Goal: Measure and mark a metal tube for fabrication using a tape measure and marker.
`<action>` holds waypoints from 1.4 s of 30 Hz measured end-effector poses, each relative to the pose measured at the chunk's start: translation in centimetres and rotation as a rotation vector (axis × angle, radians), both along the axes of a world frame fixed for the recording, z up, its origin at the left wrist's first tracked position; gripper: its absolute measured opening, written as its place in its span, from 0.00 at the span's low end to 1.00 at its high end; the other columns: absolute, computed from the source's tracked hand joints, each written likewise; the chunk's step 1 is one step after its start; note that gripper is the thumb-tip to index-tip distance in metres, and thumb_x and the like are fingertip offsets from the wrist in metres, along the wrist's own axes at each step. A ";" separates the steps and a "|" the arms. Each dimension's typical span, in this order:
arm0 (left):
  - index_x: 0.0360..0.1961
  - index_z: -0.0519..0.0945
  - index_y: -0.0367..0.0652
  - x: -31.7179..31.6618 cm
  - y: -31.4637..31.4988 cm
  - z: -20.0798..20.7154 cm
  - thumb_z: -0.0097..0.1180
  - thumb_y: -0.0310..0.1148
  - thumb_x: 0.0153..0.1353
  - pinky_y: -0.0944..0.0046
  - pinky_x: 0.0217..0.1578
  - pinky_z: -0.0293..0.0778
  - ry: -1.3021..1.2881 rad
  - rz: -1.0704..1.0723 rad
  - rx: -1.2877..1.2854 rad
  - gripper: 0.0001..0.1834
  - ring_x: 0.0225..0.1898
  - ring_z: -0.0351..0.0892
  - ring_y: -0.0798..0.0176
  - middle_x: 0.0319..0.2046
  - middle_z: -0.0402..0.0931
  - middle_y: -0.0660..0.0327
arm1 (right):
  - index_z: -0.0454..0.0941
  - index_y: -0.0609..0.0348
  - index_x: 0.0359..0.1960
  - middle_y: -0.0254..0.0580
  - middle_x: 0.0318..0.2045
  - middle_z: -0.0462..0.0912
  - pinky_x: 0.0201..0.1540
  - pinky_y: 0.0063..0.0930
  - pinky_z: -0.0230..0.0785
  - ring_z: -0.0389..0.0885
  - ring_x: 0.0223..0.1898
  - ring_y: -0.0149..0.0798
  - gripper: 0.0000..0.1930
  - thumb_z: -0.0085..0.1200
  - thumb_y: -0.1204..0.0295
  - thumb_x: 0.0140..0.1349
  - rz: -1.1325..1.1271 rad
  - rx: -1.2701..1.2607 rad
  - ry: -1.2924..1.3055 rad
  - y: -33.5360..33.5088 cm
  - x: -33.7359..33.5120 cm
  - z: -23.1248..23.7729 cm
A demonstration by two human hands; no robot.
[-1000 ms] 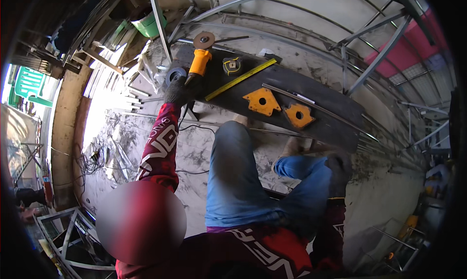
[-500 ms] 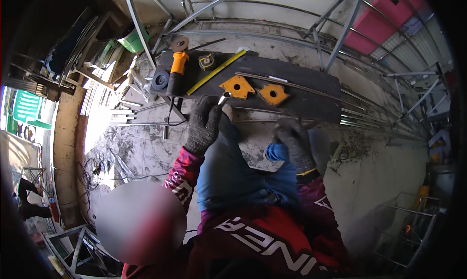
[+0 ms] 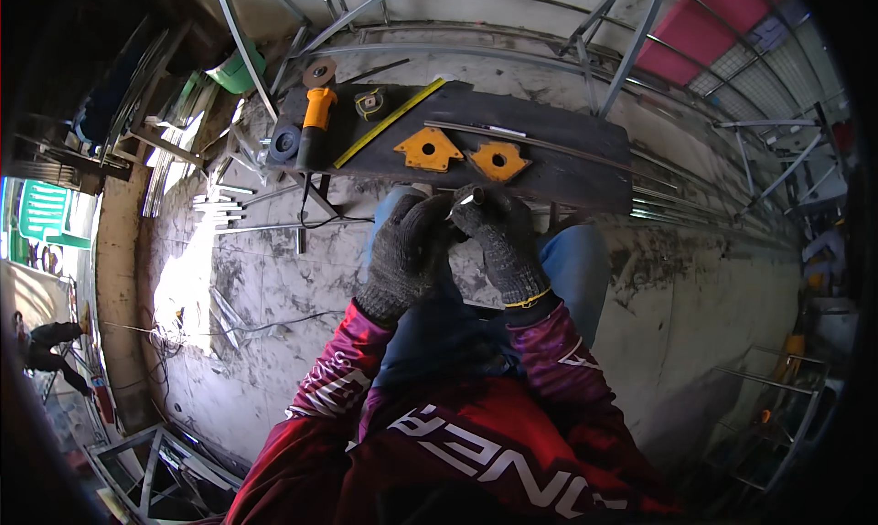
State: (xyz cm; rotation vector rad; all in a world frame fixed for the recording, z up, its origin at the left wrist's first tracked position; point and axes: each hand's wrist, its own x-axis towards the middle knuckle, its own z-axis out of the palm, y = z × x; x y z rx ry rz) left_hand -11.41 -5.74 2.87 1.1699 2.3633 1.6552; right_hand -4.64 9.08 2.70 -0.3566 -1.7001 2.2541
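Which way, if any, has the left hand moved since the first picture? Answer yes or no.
Yes: the left hand has moved right and toward the person, from the left end of the dark bench to short of its near edge.

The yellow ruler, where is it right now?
In the head view, the ruler lies slanted on the left half of the dark board, between the tape measure and the left orange plate.

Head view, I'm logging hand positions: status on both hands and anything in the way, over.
Right gloved hand grips a tube-like metal piece. Left gloved hand close beside it, grip unclear. Hands partly hide the piece.
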 end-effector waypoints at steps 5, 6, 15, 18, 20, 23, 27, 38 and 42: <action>0.53 0.76 0.39 -4.7 -0.8 -3.8 0.54 0.21 0.58 0.49 0.40 0.74 0.025 0.091 -0.100 0.20 0.43 0.76 0.39 0.41 0.75 0.46 | 0.79 0.61 0.50 0.34 0.40 0.81 0.45 0.22 0.74 0.79 0.41 0.27 0.13 0.58 0.75 0.65 0.013 0.073 -0.108 1.2 -4.4 -2.9; 0.53 0.76 0.39 -6.3 -1.1 -4.7 0.54 0.21 0.58 0.49 0.40 0.74 0.014 0.097 -0.097 0.20 0.43 0.76 0.39 0.41 0.75 0.46 | 0.79 0.61 0.50 0.34 0.40 0.81 0.45 0.22 0.74 0.79 0.41 0.27 0.13 0.58 0.75 0.65 0.020 0.077 -0.119 2.4 -5.1 -4.6; 0.53 0.75 0.41 -18.5 -0.4 -15.5 0.51 0.24 0.58 0.42 0.47 0.70 0.113 0.306 -0.502 0.20 0.47 0.73 0.35 0.46 0.73 0.41 | 0.80 0.57 0.51 0.31 0.38 0.80 0.39 0.21 0.73 0.76 0.36 0.25 0.14 0.60 0.76 0.63 -0.362 0.792 -0.248 19.8 -1.8 -11.5; 0.53 0.75 0.45 -20.0 0.7 -17.3 0.55 0.32 0.58 0.44 0.47 0.71 0.134 0.310 -0.630 0.20 0.50 0.72 0.39 0.46 0.73 0.46 | 0.81 0.57 0.51 0.33 0.40 0.82 0.41 0.23 0.74 0.77 0.37 0.27 0.14 0.61 0.76 0.62 -0.439 0.742 -0.355 22.7 0.1 -12.3; 0.53 0.75 0.45 -20.6 1.1 -18.1 0.55 0.33 0.58 0.44 0.47 0.71 0.126 0.315 -0.661 0.20 0.50 0.72 0.40 0.47 0.73 0.47 | 0.81 0.57 0.51 0.34 0.42 0.82 0.43 0.25 0.74 0.78 0.39 0.29 0.15 0.61 0.76 0.62 -0.469 0.673 -0.412 23.2 0.5 -13.4; 0.53 0.76 0.45 -20.9 1.4 -18.3 0.55 0.32 0.58 0.43 0.47 0.71 0.131 0.307 -0.651 0.20 0.49 0.72 0.39 0.46 0.73 0.46 | 0.81 0.57 0.51 0.36 0.46 0.81 0.49 0.28 0.73 0.78 0.44 0.33 0.15 0.61 0.75 0.62 -0.412 0.909 -0.464 23.0 0.6 -14.3; 0.52 0.76 0.44 -20.9 1.4 -17.8 0.57 0.31 0.57 0.42 0.46 0.71 0.146 0.301 -0.694 0.20 0.47 0.73 0.38 0.45 0.74 0.46 | 0.81 0.59 0.51 0.39 0.49 0.80 0.53 0.31 0.72 0.77 0.49 0.34 0.15 0.60 0.75 0.62 -0.334 0.756 -0.481 22.2 -0.6 -13.7; 0.53 0.78 0.45 -19.8 -0.8 -15.9 0.59 0.30 0.53 0.43 0.46 0.72 0.125 0.246 -0.622 0.23 0.47 0.73 0.38 0.44 0.74 0.47 | 0.80 0.60 0.52 0.37 0.49 0.80 0.56 0.29 0.69 0.76 0.50 0.36 0.14 0.57 0.75 0.65 -0.411 0.636 -0.546 23.1 -0.4 -14.2; 0.51 0.78 0.43 -19.6 -1.0 -16.6 0.61 0.30 0.52 0.45 0.45 0.73 0.090 0.244 -0.630 0.22 0.46 0.74 0.39 0.43 0.74 0.46 | 0.80 0.62 0.51 0.38 0.47 0.81 0.55 0.30 0.71 0.78 0.49 0.36 0.14 0.56 0.77 0.64 -0.490 0.787 -0.601 25.8 0.5 -15.5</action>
